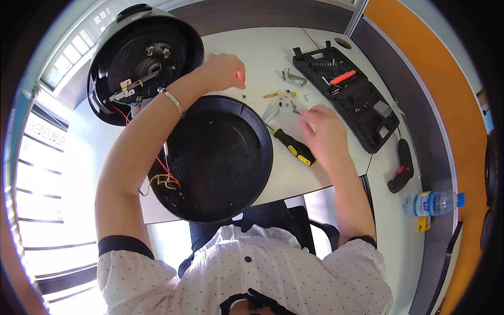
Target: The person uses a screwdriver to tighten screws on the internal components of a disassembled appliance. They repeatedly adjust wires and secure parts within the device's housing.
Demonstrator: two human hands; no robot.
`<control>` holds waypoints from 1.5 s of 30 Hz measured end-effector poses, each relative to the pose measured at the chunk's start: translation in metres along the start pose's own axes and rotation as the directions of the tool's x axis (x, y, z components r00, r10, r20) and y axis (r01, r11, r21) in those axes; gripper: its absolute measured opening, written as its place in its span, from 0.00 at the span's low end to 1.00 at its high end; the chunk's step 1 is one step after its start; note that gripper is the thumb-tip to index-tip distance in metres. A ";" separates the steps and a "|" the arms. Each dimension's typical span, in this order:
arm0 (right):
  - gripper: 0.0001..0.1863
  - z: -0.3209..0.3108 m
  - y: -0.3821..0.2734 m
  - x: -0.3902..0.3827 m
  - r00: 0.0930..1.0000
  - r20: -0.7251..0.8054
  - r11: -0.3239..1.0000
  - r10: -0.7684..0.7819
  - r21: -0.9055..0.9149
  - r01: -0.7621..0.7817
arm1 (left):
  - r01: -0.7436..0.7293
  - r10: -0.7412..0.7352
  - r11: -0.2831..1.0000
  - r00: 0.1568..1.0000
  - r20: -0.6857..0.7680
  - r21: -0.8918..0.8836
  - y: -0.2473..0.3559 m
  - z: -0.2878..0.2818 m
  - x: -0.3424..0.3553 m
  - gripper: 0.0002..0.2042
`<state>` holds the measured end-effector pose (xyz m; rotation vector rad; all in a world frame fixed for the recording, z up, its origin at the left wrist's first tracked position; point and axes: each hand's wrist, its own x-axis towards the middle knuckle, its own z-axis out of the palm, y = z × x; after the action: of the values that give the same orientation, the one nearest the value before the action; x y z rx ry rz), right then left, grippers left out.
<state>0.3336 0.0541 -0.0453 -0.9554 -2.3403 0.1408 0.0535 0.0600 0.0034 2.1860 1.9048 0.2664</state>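
My left hand (224,72) is curled closed beside the right rim of an overturned round appliance housing (184,39); anything inside it is hidden. Metal brackets and a ring show on the housing's black underside. A metal bangle circles my left wrist. Below that forearm lies a wide, shallow black round cover (215,157), joined to the housing by red and other wires (167,170). My right hand (324,131) hovers low with thumb and forefinger apart, its fingertip close to a small dark metal piece (295,111). Under it lies a yellow-and-black screwdriver (294,147).
Small loose hardware (287,96) and a metal bracket (294,79) lie on the white table. An open black tool case (362,118) sits farther right. Beyond it are a black power screwdriver (403,165) and a water bottle (433,203). A low partition borders the table's far side.
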 end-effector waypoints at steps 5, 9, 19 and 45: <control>0.03 0.005 0.022 0.039 1.000 0.009 0.994 0.013 -0.109 -0.012 | -0.108 0.069 0.980 0.973 -0.221 -0.169 0.018 -0.019 -0.034 0.08; 0.05 0.020 0.043 0.057 0.997 0.048 0.998 0.055 -0.008 -0.055 | -0.292 0.281 0.955 0.823 -0.493 0.056 0.026 -0.042 -0.085 0.05; 0.06 0.037 0.054 0.047 0.988 -0.062 0.962 0.141 0.242 -0.123 | 0.341 -0.026 0.939 -0.035 -0.999 -0.037 -0.059 0.001 -0.225 0.06; 0.09 0.040 0.037 0.036 0.983 -0.124 0.893 0.133 0.446 -0.064 | 0.285 -0.606 0.789 0.223 -0.763 -0.544 -0.125 0.053 -0.230 0.32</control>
<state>0.3131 0.1103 -0.0711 -0.8211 -1.9953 0.5932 -0.0818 -0.1545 -0.0807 1.0942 2.6378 1.8701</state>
